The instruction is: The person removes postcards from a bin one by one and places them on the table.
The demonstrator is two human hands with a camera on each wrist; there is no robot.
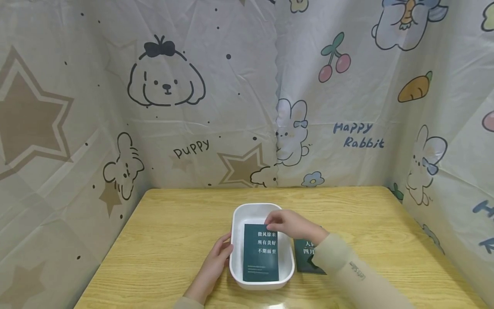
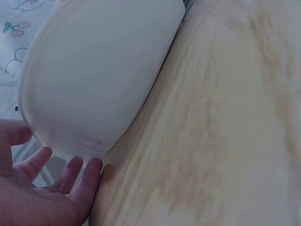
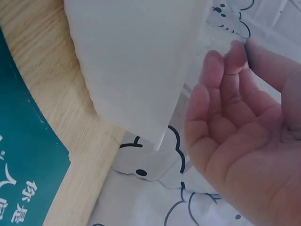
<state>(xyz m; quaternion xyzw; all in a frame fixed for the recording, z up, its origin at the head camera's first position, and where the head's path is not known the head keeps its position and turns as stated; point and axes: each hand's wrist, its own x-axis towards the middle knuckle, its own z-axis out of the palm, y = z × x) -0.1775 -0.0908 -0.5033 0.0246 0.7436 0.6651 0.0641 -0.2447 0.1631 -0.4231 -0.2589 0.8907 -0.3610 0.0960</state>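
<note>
A white plastic basin stands on the table. A dark green booklet with white Chinese characters is in it, cover facing up. My right hand pinches its upper edge between thumb and fingertips; in the right wrist view only a thin dark sliver of it shows at the right hand. My left hand touches the basin's left side; in the left wrist view the spread fingers of the left hand rest against the outer wall of the basin.
A second dark green booklet lies on the wood-grain table right of the basin, partly covered by my right forearm. Curtains printed with cartoon animals enclose the back and both sides.
</note>
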